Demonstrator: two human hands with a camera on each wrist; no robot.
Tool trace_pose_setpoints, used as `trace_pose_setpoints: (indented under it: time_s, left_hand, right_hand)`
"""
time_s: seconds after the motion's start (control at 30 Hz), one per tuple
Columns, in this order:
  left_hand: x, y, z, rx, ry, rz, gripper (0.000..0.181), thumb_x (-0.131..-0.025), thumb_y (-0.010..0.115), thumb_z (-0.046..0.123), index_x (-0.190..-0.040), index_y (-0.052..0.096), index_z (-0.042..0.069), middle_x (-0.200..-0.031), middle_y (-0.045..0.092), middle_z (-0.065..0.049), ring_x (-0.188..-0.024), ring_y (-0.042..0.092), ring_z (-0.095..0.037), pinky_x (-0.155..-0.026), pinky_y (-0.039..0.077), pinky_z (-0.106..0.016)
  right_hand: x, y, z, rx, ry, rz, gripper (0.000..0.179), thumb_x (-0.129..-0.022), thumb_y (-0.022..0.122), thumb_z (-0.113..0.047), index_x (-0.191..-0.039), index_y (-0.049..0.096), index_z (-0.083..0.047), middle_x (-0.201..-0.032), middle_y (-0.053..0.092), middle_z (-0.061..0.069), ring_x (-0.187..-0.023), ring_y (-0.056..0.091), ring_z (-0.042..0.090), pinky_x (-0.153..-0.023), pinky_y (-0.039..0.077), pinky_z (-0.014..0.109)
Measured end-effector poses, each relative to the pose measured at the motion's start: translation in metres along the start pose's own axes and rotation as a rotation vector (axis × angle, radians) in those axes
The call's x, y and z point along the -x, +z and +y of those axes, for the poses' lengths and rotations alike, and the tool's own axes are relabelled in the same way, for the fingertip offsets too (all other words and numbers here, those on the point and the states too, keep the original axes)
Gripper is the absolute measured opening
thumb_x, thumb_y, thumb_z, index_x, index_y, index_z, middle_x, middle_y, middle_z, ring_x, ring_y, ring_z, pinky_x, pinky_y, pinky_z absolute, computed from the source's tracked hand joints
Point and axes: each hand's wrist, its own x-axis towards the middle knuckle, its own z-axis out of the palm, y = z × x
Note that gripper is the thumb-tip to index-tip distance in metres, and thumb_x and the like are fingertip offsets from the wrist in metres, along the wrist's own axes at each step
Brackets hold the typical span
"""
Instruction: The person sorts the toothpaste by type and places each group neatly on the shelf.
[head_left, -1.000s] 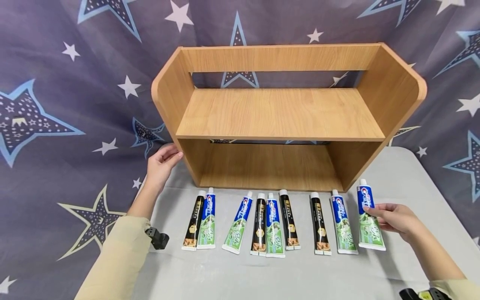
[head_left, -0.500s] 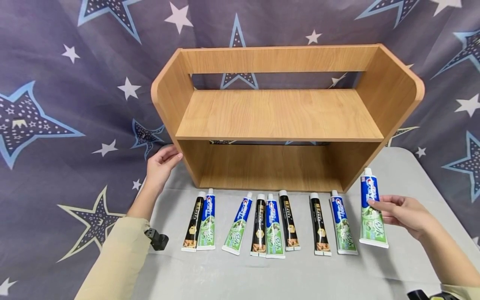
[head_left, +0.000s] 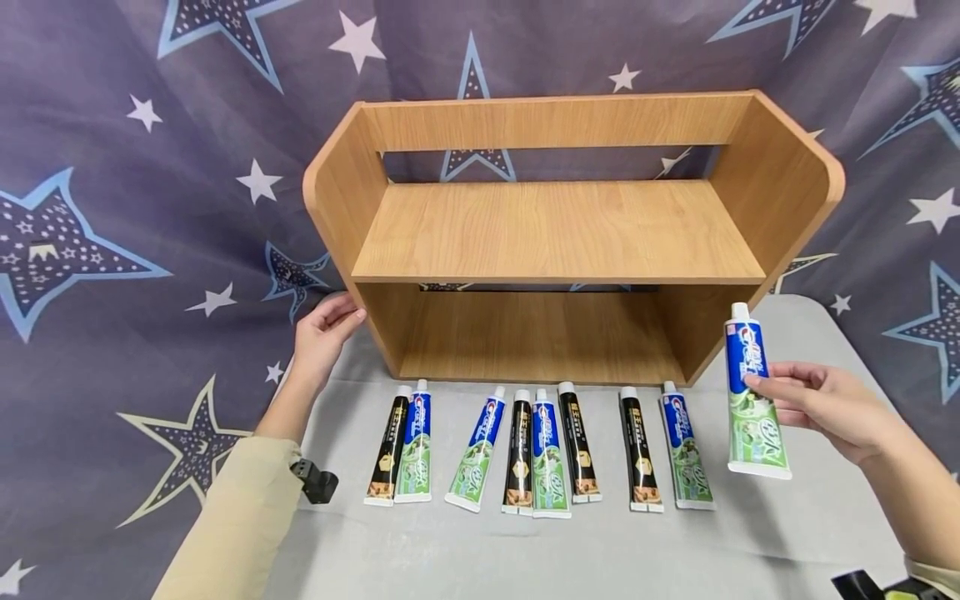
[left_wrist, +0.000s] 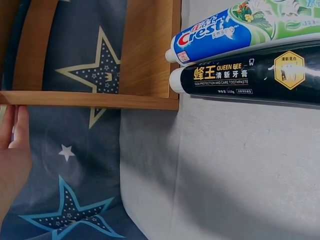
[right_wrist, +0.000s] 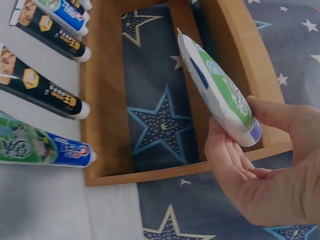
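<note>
My right hand (head_left: 836, 407) pinches a blue, white and green Crest toothpaste tube (head_left: 759, 429) between thumb and fingers. The tube is held above the table, cap pointing away, right of the wooden shelf (head_left: 562, 229). In the right wrist view the same tube (right_wrist: 217, 85) shows edge-on, with the thumb on one face and the fingers on the other. My left hand (head_left: 324, 333) touches the outside of the shelf's left side panel with its fingertips. The left wrist view shows fingers (left_wrist: 21, 125) extended against that panel (left_wrist: 90, 99).
Several toothpaste tubes lie in a row before the shelf, caps toward it. Among them are a black Queen Bee tube (head_left: 641, 450) and a Crest tube (head_left: 686, 450). The shelf has an upper board (head_left: 562, 233) and a lower board (head_left: 540, 337). A star-patterned cloth (head_left: 150, 333) hangs behind.
My right hand has raised the Crest tube off the table and carried it slightly away and to the right. The left hand stays at the shelf panel.
</note>
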Motion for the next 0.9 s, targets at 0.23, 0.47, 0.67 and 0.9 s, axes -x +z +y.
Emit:
trace_pose_setpoints:
  time_s: [0.23, 0.47, 0.67, 0.9]
  left_hand:
    - [0.001, -0.002, 0.000, 0.021, 0.011, 0.001, 0.025, -0.087, 0.065, -0.004, -0.106, 0.065, 0.012, -0.084, 0.069, 0.021, -0.083, 0.065, 0.005, -0.076, 0.055, -0.008]
    - [0.000, -0.001, 0.001, 0.019, 0.003, -0.009, 0.025, -0.087, 0.065, -0.003, -0.101, 0.065, 0.017, -0.083, 0.069, 0.020, -0.081, 0.065, 0.005, -0.076, 0.055, -0.008]
    - [0.001, -0.003, 0.000, 0.035, -0.019, 0.007, 0.027, -0.087, 0.064, -0.005, -0.099, 0.065, 0.019, -0.083, 0.069, 0.019, -0.080, 0.065, 0.005, -0.076, 0.055, -0.008]
    - [0.003, -0.003, 0.001, 0.072, -0.019, -0.012, 0.030, -0.087, 0.063, -0.006, -0.096, 0.065, 0.023, -0.084, 0.069, 0.019, -0.080, 0.065, 0.006, -0.078, 0.057, -0.011]
  right_hand:
    - [0.003, 0.001, -0.023, 0.104, -0.020, 0.009, 0.005, -0.097, 0.056, -0.021, -0.101, 0.054, -0.018, -0.083, 0.065, -0.018, -0.075, 0.066, 0.002, -0.069, 0.060, 0.019]
    - [0.002, -0.001, -0.045, 0.115, -0.027, 0.025, 0.005, -0.097, 0.057, -0.021, -0.096, 0.054, -0.025, -0.081, 0.065, -0.020, -0.073, 0.065, 0.001, -0.067, 0.060, 0.019]
    - [-0.006, -0.003, -0.065, 0.079, -0.017, -0.025, 0.011, -0.097, 0.056, -0.024, -0.090, 0.059, -0.032, -0.082, 0.068, -0.017, -0.072, 0.067, 0.004, -0.069, 0.060, 0.018]
    - [-0.017, -0.009, -0.085, 0.071, 0.013, -0.069, 0.015, -0.099, 0.053, -0.029, -0.088, 0.061, -0.034, -0.083, 0.069, -0.015, -0.073, 0.067, 0.006, -0.072, 0.060, 0.018]
